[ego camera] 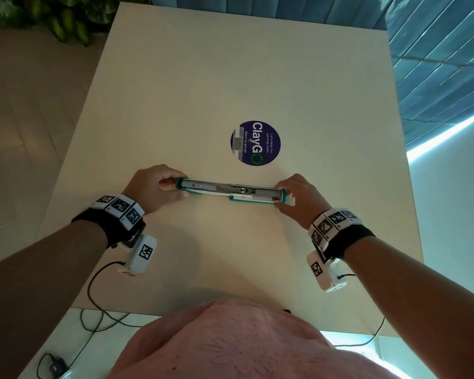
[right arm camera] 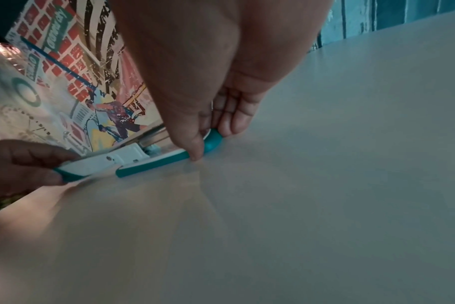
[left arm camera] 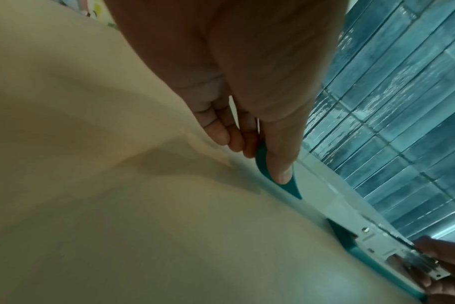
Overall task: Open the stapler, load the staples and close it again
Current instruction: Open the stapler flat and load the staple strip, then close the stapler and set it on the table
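Flat out on the smooth cream table point(ego camera: 175, 77), teal-and-white plastic stapler point(ego camera: 231, 192), metal channel exposed, left hand point(ego camera: 151, 187) and right hand point(ego camera: 298, 199) pinching its ends

The stapler point(ego camera: 231, 193), teal and white with a bare metal staple channel facing up, lies swung fully open and flat on the surface point(ego camera: 230, 77). It stretches between the two sets of fingers point(ego camera: 167, 184), one teal end pinched on each side.

A pale table point(ego camera: 175, 91) bears a round blue sticker point(ego camera: 255, 143) mid-surface — leafy plant point(ego camera: 52, 15) far left, teal tiled wall point(ego camera: 435, 64) far right.
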{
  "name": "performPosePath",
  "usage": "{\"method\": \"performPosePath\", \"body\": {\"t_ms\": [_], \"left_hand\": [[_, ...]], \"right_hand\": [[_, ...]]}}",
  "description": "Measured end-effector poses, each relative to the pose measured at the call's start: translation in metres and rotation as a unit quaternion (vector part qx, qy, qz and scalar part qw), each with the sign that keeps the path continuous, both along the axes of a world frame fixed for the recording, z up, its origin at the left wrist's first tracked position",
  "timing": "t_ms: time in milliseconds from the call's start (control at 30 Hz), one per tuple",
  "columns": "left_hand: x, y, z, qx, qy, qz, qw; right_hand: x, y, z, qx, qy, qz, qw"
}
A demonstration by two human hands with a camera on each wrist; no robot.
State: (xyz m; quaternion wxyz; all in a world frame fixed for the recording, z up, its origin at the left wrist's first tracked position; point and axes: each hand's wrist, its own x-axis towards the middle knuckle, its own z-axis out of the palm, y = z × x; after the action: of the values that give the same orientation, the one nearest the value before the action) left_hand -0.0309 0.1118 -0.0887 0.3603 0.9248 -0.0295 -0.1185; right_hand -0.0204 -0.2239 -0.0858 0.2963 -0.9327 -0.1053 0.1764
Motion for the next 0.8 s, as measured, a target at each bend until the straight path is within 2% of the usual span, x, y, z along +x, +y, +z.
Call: {"method": "performPosePath", "body": {"t_ms": [167, 300, 367, 433, 533, 800], "left_hand": [[0.006, -0.014, 0.04, -0.044, -0.035, -0.027, 0.998], [0.014, -0.06, 0.061, -0.085, -0.072, -0.083, 0.99], [0.017, -0.09, 0.059, -0.096, -0.088, -0.116, 0.985], [0.02, -0.117, 0.051, -0.068, -0.105, -0.157, 0.98], [0.023, -0.147, 0.033, -0.022, -0.08, -0.205, 0.975], [0.029, -0.166, 0.018, 0.022, -0.043, -0.231, 0.972]], "right_hand": [[0.0, -0.001, -0.001, -0.004, 0.005, 0.004, 1.0], [-0.001, -0.001, -0.002, -0.005, 0.004, 0.003, 1.0], [-0.002, -0.001, -0.004, -0.001, 0.005, 0.0, 1.0], [-0.002, -0.001, -0.005, 0.003, 0.003, -0.003, 1.0], [-0.003, -0.002, -0.004, 0.004, -0.001, -0.009, 1.0], [-0.003, -0.005, -0.008, 0.014, -0.001, -0.012, 1.0]]}}
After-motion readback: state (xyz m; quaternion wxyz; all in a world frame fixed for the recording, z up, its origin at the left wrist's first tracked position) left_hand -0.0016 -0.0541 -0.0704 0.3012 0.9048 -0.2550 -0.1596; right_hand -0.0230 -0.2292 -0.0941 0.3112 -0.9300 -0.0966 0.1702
